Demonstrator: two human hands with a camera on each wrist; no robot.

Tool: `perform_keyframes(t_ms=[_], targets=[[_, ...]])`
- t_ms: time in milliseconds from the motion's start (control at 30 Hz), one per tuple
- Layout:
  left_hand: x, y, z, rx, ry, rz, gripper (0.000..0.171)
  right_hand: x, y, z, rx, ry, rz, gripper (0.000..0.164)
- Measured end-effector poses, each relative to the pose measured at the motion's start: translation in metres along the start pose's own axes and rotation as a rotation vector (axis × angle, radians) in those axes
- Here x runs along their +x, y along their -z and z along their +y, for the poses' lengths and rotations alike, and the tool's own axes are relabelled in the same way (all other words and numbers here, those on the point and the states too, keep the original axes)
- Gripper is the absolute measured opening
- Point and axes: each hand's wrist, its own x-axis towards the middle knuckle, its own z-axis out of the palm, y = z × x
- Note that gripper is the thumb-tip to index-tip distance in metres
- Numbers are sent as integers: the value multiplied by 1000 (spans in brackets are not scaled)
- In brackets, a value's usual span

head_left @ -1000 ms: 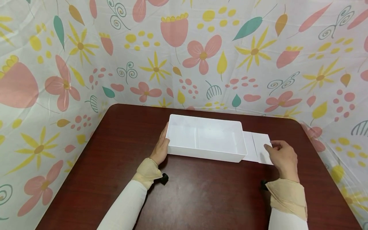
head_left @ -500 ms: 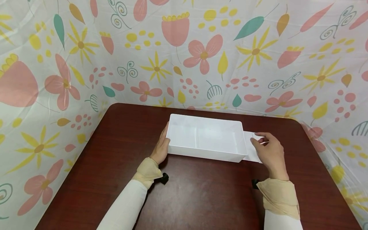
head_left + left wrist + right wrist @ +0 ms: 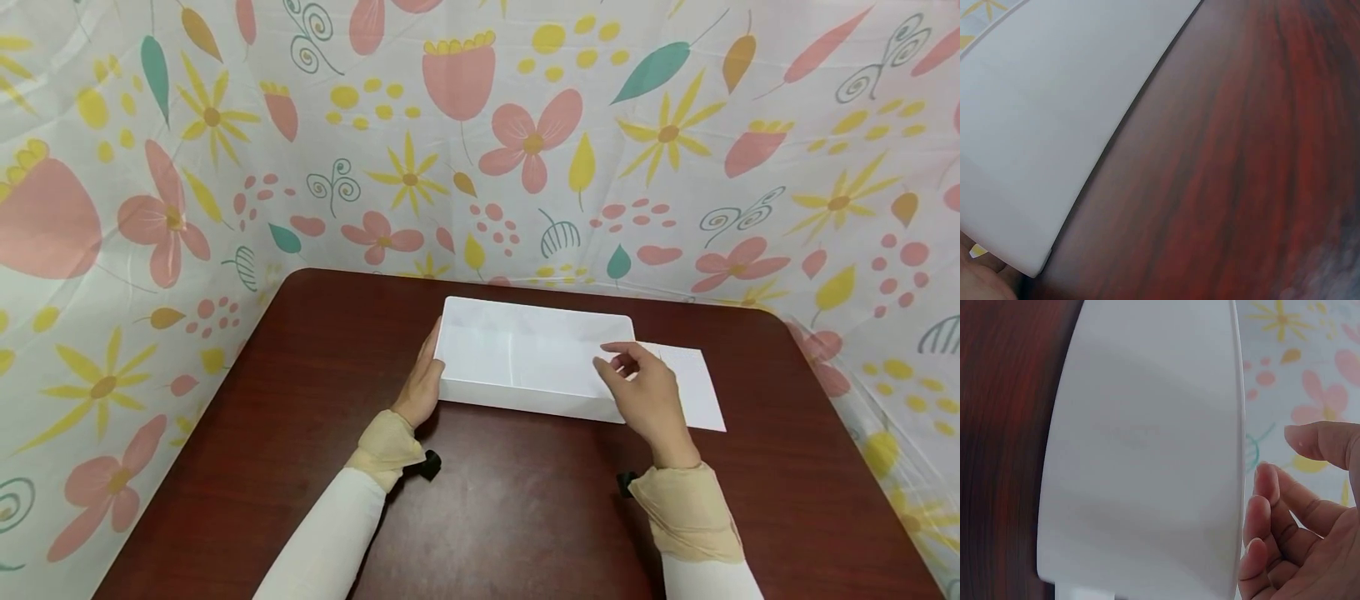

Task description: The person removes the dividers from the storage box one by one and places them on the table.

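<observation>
A shallow white rectangular box [image 3: 480, 342] rests on the dark red-brown wooden table, its open side up. My left hand [image 3: 417, 387] lies against the box's left end, the fingers straight along the end wall and the thumb near the front corner. At the lower left of the left wrist view, part of that hand [image 3: 985, 278] shows beside the box corner. Over the box's right end hovers my right hand [image 3: 648, 396], thumb apart from loosely bent fingers [image 3: 1257, 519], with nothing between them. A flat white sheet [image 3: 697, 392] sticks out beyond the box's right end, partly hidden by this hand.
The brown table [image 3: 495, 508] has rounded far corners. Behind it and at its sides hangs a white curtain [image 3: 285, 125] printed with flowers and leaves. Small black devices [image 3: 429, 465] are strapped at both wrists over beige wraps.
My right hand has moved left from the sheet's outer edge to the box's right end, uncovering the sheet. The left hand and the box have stayed in place.
</observation>
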Motion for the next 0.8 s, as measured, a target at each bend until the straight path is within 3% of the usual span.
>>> perform_keyframes(t_ms=[333,800], targets=[[2,-2,0,-3,10,-13,65,0,-25,-22,27,82,-51,34],[0,1,0,14,25,4,64,7,-69,-52,-32,82,-160,44]])
